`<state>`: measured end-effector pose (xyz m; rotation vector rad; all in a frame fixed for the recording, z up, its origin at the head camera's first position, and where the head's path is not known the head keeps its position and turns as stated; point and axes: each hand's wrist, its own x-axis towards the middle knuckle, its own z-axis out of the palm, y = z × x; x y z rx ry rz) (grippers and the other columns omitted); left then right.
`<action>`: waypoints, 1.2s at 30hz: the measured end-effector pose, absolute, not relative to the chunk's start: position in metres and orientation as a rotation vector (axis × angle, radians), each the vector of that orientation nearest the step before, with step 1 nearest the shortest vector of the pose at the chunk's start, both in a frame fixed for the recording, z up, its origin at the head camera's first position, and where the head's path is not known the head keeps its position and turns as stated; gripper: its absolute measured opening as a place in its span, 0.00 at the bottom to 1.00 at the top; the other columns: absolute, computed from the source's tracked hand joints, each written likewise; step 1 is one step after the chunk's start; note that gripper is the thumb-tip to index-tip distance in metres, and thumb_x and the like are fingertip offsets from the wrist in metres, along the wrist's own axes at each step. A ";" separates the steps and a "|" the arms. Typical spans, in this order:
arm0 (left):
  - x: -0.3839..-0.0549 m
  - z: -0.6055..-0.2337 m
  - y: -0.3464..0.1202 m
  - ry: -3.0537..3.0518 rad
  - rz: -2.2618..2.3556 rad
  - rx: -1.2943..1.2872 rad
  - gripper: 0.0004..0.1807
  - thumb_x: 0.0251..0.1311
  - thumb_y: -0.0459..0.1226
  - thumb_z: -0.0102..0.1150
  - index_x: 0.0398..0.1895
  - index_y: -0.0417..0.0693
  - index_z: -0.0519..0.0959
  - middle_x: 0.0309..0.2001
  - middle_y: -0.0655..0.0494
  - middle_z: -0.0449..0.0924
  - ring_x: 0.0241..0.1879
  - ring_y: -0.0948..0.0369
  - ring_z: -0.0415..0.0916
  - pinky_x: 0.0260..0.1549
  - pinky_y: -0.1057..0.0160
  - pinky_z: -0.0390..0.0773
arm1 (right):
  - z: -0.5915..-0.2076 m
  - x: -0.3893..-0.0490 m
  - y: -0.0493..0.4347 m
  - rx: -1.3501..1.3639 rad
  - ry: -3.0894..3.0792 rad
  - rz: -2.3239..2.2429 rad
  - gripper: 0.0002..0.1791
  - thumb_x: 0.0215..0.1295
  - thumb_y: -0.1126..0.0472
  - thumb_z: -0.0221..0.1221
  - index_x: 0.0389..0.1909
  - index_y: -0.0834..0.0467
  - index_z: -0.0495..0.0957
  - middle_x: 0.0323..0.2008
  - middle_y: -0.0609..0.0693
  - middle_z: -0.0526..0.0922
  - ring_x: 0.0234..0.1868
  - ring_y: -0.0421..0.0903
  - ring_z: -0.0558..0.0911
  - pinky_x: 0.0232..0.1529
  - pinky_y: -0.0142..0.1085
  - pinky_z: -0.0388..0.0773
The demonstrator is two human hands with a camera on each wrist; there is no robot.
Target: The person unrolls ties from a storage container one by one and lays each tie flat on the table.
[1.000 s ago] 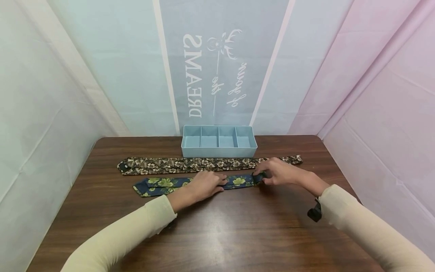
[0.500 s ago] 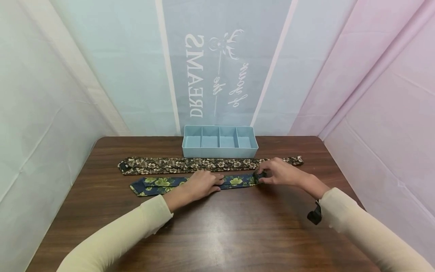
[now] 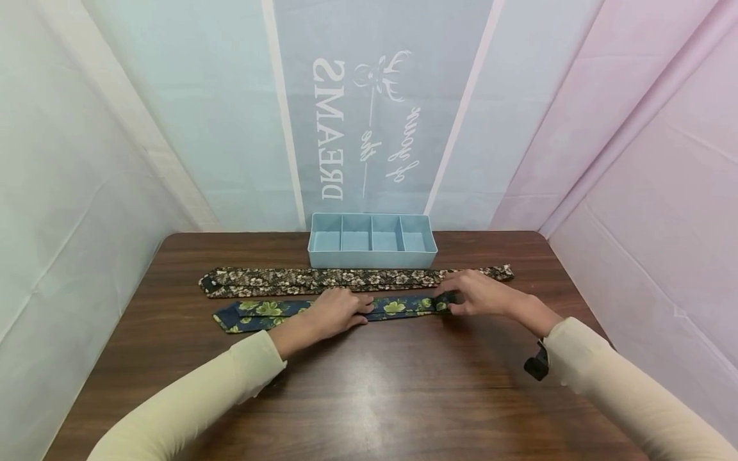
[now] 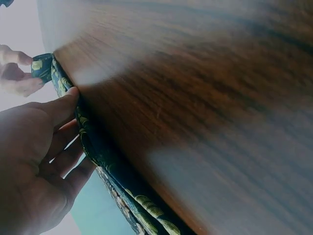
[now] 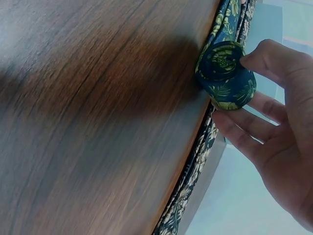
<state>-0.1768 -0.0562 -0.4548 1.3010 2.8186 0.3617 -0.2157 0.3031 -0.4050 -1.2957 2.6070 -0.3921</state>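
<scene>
A blue necktie (image 3: 394, 307) with yellow-green flowers lies lengthwise across the table, its wide pointed end at the left. Its right end is coiled into a small roll (image 5: 222, 63), seen edge-on from the side in the right wrist view. My right hand (image 3: 475, 293) pinches this roll between thumb and fingers. Across the middle of the same necktie rests my left hand (image 3: 337, 312), its fingers fairly straight and the thumb along the near edge in the left wrist view (image 4: 44, 142). Behind it, a dark necktie (image 3: 346, 278) with cream flowers lies stretched out flat, partly covered by my right fingers.
A light blue box (image 3: 373, 258) with several compartments in a row stands at the back of the brown wooden table (image 3: 369, 384), just behind the dark necktie. Pale cloth hangings (image 3: 230, 128) surround the table at the back and sides.
The blue necktie's wide end has slid a little to the left, along with my left hand. My right hand keeps hold of the roll, turning it and shifting slightly right.
</scene>
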 end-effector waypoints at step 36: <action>-0.179 -0.449 -0.045 2.891 0.407 1.322 0.14 0.69 0.46 0.70 0.50 0.48 0.91 0.49 0.56 0.92 0.43 0.57 0.90 0.41 0.54 0.90 | -0.406 -0.219 0.326 -1.233 2.728 -0.445 0.09 0.67 0.60 0.73 0.44 0.57 0.87 0.45 0.51 0.91 0.42 0.45 0.91 0.41 0.42 0.89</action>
